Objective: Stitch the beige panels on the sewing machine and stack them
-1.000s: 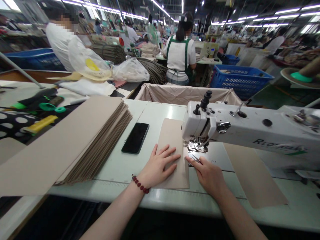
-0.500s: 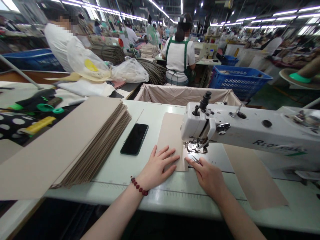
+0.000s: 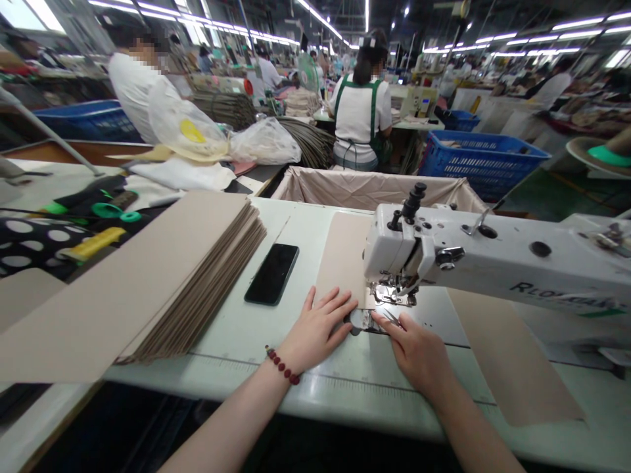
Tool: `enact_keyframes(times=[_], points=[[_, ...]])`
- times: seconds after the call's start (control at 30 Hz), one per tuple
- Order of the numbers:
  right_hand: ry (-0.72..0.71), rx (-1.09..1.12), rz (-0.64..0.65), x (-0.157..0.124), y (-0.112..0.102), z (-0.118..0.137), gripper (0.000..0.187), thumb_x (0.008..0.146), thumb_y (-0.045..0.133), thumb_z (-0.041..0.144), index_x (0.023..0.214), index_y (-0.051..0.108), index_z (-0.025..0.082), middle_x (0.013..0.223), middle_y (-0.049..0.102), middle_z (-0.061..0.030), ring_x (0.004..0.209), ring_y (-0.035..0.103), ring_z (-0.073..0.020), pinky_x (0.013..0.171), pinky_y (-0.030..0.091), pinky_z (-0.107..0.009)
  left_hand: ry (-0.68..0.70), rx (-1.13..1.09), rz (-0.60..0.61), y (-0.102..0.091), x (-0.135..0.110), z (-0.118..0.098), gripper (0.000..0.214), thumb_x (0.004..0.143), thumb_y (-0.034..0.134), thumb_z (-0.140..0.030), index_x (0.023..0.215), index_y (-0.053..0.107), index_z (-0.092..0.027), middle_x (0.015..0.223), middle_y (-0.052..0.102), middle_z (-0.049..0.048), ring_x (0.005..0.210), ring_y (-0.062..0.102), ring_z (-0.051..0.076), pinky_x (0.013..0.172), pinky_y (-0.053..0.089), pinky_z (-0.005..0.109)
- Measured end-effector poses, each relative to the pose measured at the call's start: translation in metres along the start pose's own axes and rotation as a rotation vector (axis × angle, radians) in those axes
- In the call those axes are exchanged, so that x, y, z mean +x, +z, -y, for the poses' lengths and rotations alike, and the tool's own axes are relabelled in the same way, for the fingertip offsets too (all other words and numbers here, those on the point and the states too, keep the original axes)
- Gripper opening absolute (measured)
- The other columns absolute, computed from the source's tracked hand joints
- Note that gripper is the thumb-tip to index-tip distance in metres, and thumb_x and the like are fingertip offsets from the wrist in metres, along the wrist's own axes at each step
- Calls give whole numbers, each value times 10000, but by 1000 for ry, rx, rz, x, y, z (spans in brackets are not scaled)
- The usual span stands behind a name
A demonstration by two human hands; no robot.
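Note:
My left hand [image 3: 320,328] lies flat with its fingers spread, the fingertips at the near edge of a beige panel [image 3: 340,256]. The panel lies on the table, its right edge at the presser foot [image 3: 394,294] of a white sewing machine [image 3: 458,249]. Just in front of the foot, my right hand [image 3: 417,345] is closed around small thread snips [image 3: 392,318], whose pointed blades stick out past the fingers. The right index finger stretches toward the metal plate below the panel's edge. Most of the snips is hidden in the palm.
A tall stack of beige panels [image 3: 197,263] stands on the left, with a black phone [image 3: 272,274] beside it. Another beige panel [image 3: 517,361] lies under the machine arm. Behind the table are a cloth-lined bin [image 3: 315,187], a blue crate [image 3: 483,157] and co-workers.
The beige panel has slid away from me under the presser foot, uncovering the metal plate near my fingers. Both hands stay close to their places, and the whole view has shifted slightly.

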State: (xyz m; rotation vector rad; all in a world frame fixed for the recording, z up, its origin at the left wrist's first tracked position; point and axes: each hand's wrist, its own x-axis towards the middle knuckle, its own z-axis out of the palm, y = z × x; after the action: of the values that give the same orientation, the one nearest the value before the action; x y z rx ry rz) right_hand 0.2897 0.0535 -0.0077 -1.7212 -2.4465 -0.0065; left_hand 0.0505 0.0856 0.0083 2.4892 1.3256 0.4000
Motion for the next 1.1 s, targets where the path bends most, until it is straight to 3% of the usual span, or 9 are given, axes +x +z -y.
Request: enact_keyframes(times=[0.43, 1.1], points=[[0, 26, -14, 2, -1, 0, 483, 920, 427, 199, 1357, 466, 403, 822, 572, -2, 655, 555, -125, 542, 337, -230, -21, 117, -54, 9, 3, 1, 556, 977, 390, -433, 1488, 215, -302, 1524, 278, 19, 1424, 181, 237, 1158, 80, 502], [21, 41, 12, 2, -1, 0, 487, 922, 447, 190, 1351, 462, 419, 828, 550, 11, 670, 553, -131, 557, 329, -242, -19, 141, -58, 10, 3, 2, 566, 974, 389, -443, 1490, 209, -296, 1529, 266, 4, 1423, 179, 236, 1157, 82, 489]])
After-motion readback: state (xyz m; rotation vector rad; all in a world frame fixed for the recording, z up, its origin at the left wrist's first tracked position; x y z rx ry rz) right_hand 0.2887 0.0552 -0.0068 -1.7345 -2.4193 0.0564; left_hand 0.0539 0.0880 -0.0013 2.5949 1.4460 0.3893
